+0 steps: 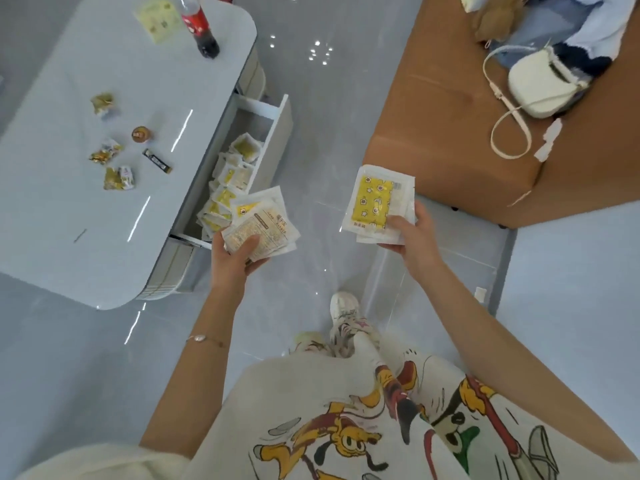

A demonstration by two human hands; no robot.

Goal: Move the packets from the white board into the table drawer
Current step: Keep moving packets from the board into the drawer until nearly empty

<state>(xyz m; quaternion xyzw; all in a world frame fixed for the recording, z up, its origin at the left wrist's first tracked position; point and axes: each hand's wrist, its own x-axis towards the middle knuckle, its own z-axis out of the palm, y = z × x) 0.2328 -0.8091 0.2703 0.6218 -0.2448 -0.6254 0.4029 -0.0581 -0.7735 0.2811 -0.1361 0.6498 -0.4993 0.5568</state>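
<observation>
Left hand (239, 251) grips a fanned stack of packets (263, 223), tilted toward upper right beside the open drawer (277, 133). Right hand (412, 233) pinches an upright yellow star-print packet (375, 202), frame centre.

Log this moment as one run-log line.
left grip: holds packet stack by drawer | right grip: holds yellow packets | drawer: open, stored packets inside

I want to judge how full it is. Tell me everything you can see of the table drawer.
The drawer is white, looks like painted board, and stands pulled open from the table's side beneath the top. A flat front panel closes it. White-and-yellow packets lie heaped inside, thinner at the far end. No hand appears to touch it.
</observation>
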